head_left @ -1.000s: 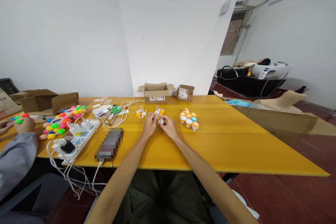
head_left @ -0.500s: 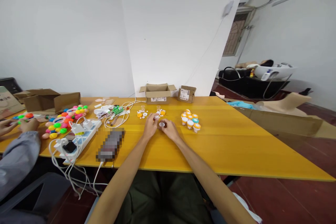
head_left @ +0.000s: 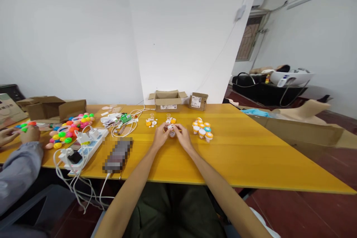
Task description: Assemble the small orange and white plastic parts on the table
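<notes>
My left hand (head_left: pixel 161 136) and my right hand (head_left: pixel 182 136) meet over the yellow table (head_left: pixel 251 156), fingers pinched together around a small clear and white piece (head_left: pixel 171 131) held between them. Just beyond my fingers lie small orange and white parts (head_left: pixel 152 122). A cluster of several little pots with orange and teal lids (head_left: pixel 202 127) stands to the right of my right hand.
An open cardboard box (head_left: pixel 166 100) and a smaller box (head_left: pixel 197 101) stand at the table's far edge. A white power strip with cables (head_left: pixel 83 148), a blurred dark device (head_left: pixel 118 155) and colourful balls (head_left: pixel 69 129) lie to the left. Another person's hands (head_left: pixel 16 135) work at far left.
Both my hands have drawn closer together and lifted the small piece slightly. The view has shifted a little.
</notes>
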Motion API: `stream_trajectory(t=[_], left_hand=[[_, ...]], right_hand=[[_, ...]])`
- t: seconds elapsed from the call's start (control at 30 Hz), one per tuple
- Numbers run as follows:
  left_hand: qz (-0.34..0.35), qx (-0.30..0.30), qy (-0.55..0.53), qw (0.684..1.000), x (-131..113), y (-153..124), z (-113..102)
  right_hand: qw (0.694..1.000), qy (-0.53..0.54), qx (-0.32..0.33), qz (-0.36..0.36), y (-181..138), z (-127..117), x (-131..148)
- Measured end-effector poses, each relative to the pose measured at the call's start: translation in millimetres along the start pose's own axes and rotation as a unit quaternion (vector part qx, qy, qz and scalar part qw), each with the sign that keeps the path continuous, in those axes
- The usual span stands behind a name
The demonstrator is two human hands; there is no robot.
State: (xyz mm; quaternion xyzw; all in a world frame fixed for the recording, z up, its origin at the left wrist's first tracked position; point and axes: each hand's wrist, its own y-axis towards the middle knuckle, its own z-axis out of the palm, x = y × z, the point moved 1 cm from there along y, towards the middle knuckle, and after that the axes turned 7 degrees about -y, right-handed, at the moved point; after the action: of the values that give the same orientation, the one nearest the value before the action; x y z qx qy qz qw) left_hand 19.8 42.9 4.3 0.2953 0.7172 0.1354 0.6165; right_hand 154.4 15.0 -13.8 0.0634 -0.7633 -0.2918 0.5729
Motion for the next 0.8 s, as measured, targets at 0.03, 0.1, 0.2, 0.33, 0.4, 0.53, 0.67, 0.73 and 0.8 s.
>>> stream_trajectory(t=[0.03,0.1,0.2,0.33,0.4,0.53,0.67,0.73,0.8], left_hand=[[-0.003,0.011,-0.003,1.0,-1.9,-0.5,0.8],[-0.009,0.022,-0.01,1.0,-4.9,-1.6,2.1],[-0.016,0.027,-0.028,0.999,-6.3,-2.3,3.6],[-0.031,0.033,-0.065,0.997,-3.6,-0.9,4.7],[-0.043,0.038,-0.08,0.995,-1.9,-0.2,4.6],[-0.064,0.052,-0.103,0.991,-1.1,-0.5,4.0],[-0.071,0.065,-0.123,0.988,-1.7,-0.6,4.2],[-0.07,0.07,-0.131,0.986,-1.2,-0.1,4.7],[-0.066,0.076,-0.141,0.985,-0.1,0.3,5.0]], right_hand=[[1.0,0.003,-0.001,0.0,0.4,-0.4,0.6],[1.0,0.004,0.001,0.001,1.3,-0.9,0.6],[1.0,-0.005,0.002,0.004,2.1,-1.7,-0.7],[1.0,-0.022,0.005,0.004,1.5,-1.9,-1.3],[0.999,-0.031,0.006,0.005,1.0,-1.4,-1.2],[0.999,-0.053,0.006,0.003,1.2,-0.5,-3.5],[0.997,-0.081,0.003,-0.007,2.0,-1.2,-8.1],[0.995,-0.095,0.001,-0.009,2.2,-1.5,-10.0],[0.994,-0.106,-0.004,-0.012,2.1,-1.2,-11.4]])
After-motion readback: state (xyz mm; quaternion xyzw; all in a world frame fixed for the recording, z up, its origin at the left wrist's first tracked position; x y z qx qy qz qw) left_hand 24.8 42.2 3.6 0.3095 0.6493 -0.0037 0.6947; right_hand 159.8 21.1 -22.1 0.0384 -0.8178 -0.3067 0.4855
